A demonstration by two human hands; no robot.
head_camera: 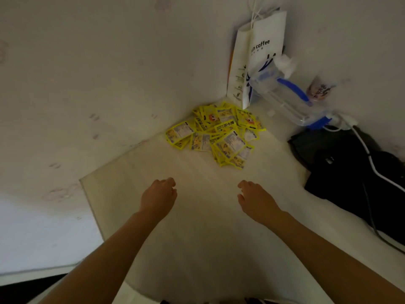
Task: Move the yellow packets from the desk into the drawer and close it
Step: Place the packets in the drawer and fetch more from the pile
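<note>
White desk [197, 216] in a wall corner holds yellow packets [219, 134]; both hands, left [158, 197] and right [255, 199], hover loosely curled, empty.

Both bare forearms reach forward, left hand [158, 194] and right hand [255, 197] loosely curled, empty.

One heap of yellow packets [215, 133], too many to count, one paper bag [258, 60], two hands.

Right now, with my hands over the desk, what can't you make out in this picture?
- Drawer: not in the head view at all.
- Pile of yellow packets: lower ones covered by upper ones; print too small and blurred.
- Paper bag: top cut off by the frame edge.
- Left hand, right hand: fingertips curl out of sight.
</note>
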